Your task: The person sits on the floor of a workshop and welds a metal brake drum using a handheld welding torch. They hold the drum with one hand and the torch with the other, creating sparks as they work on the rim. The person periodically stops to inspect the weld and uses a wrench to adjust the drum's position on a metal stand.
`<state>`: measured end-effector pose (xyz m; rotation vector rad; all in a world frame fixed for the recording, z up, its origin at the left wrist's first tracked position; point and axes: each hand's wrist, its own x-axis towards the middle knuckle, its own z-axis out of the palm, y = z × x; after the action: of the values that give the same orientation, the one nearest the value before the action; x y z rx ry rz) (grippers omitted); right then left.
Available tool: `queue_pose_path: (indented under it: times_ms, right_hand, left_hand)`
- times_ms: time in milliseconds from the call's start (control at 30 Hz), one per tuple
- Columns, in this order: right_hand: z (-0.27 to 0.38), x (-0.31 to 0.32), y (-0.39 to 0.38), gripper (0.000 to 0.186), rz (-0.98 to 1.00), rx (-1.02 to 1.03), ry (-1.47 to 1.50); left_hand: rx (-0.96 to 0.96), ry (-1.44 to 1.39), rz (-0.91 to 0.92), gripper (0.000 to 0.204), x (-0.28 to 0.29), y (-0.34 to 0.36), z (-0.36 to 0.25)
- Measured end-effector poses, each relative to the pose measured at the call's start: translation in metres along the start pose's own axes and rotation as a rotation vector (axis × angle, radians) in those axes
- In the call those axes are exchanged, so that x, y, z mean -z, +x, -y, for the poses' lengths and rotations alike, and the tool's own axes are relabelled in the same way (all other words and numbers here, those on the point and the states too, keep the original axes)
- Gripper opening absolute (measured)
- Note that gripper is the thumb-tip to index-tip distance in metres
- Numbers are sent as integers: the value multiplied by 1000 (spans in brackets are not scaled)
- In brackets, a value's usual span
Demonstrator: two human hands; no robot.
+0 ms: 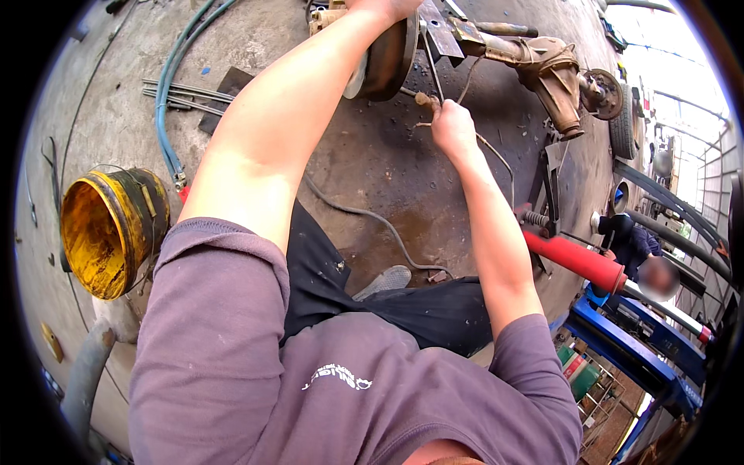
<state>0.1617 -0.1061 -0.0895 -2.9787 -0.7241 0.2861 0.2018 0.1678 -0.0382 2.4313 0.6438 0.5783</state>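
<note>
A rusty vehicle axle lies at the top of the head view, with a round brake drum point(394, 60) at its left end and a bulging differential housing point(549, 68) farther right. My left hand point(390, 8) reaches over the drum at the upper edge; its fingers are cut off or hidden. Closed in a fist, my right hand point(454, 126) grips a long thin metal bar point(432, 63) that rises toward a drilled steel bracket point(442, 36) beside the drum. A brown knob-like piece point(424, 100) shows just left of that fist.
A yellow-stained bucket point(96, 234) lies on its side at left, near blue hoses point(164, 116) and thin rods point(184, 94). A grey hose point(364, 212) crosses the floor by my foot. At right are a red cylinder point(577, 261), a blue steel frame point(632, 349) and another person point(640, 246).
</note>
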Motion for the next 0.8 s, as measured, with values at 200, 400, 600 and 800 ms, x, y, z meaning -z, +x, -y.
queue_pose_path:
  times_ms: [200,400,600,800]
  right_hand:
    - [12,10,2,35,-30,-63,60]
    - [32,30,-2,34,-113,-48,113]
    - [22,21,7,34,-34,-27,19]
    - [15,24,17,36,43,-28,-17]
  left_hand:
    - [-17,19,-55,44,-1,-4,1]
    - [-10,19,-68,44,-4,-4,9]
    - [5,-7,52,48,2,1,5]
    - [-31,25,-100,50,-8,-4,2]
